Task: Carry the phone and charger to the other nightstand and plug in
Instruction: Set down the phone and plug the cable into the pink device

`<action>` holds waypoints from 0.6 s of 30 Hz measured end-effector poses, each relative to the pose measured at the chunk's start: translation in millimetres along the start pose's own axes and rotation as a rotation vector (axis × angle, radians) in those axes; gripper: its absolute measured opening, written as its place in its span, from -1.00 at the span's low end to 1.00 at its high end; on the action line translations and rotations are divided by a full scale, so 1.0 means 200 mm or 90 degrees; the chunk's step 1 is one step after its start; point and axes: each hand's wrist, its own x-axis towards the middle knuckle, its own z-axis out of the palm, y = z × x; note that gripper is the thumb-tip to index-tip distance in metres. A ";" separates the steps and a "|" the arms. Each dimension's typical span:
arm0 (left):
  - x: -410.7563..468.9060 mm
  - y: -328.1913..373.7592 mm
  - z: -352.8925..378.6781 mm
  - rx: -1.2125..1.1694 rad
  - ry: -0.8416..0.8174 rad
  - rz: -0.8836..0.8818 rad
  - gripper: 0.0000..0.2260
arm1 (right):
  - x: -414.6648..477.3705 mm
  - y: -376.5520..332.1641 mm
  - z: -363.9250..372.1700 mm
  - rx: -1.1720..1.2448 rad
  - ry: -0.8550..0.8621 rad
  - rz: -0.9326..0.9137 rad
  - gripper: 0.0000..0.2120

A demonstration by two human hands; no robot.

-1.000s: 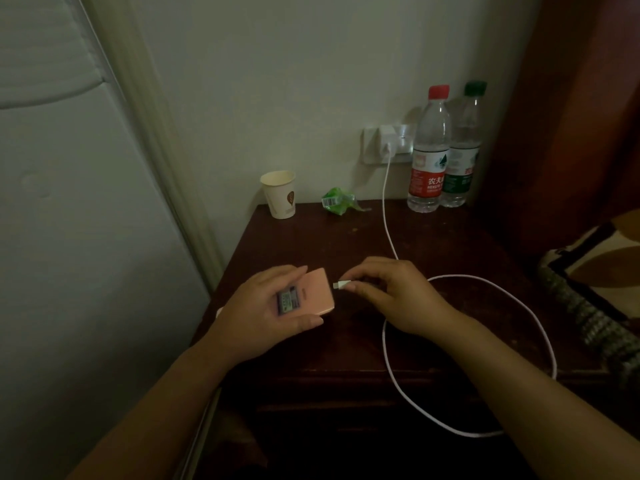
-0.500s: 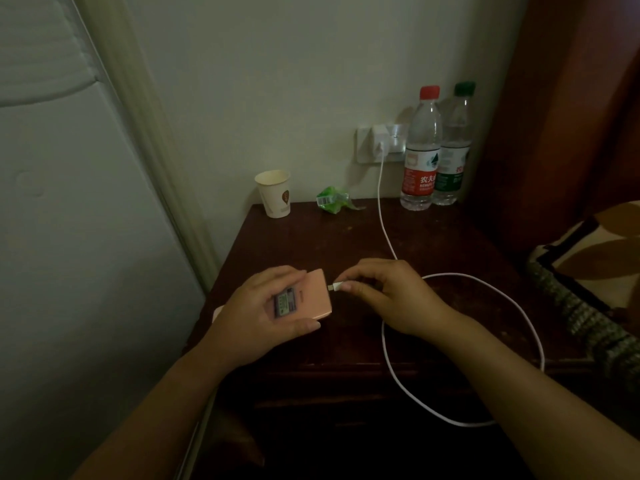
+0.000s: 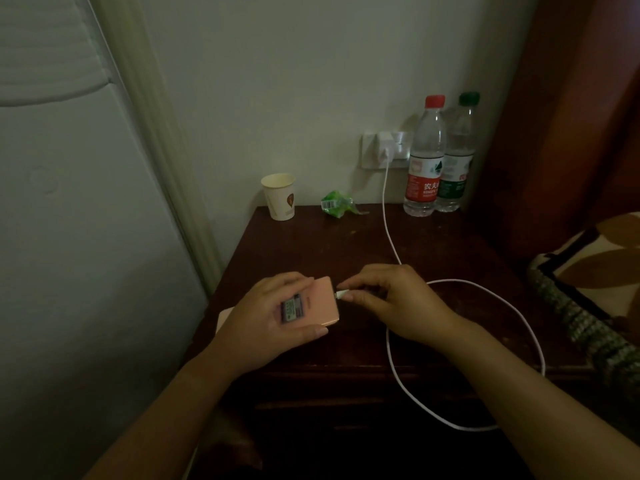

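My left hand (image 3: 273,323) grips a pink phone (image 3: 320,301), back side up with a small sticker on it, just above the dark wooden nightstand (image 3: 329,244). My right hand (image 3: 391,299) pinches the white cable plug (image 3: 341,293), whose tip touches the phone's right end. The white cable (image 3: 389,233) loops off the nightstand's front edge and runs up to a white charger (image 3: 386,147) plugged into the wall socket (image 3: 370,150).
A paper cup (image 3: 280,195) and a crumpled green wrapper (image 3: 336,202) sit at the back of the nightstand. Two water bottles (image 3: 424,161) stand at the back right. A patterned bed cover (image 3: 588,282) lies to the right, a white panel to the left.
My right hand has brought the cable plug leftward from a small gap until it meets the phone's end. The left hand has kept hold of the phone.
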 end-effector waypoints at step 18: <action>0.01 0.03 -0.01 0.005 0.002 0.043 -0.36 | -0.03 -0.02 -0.02 0.055 0.044 0.087 -0.90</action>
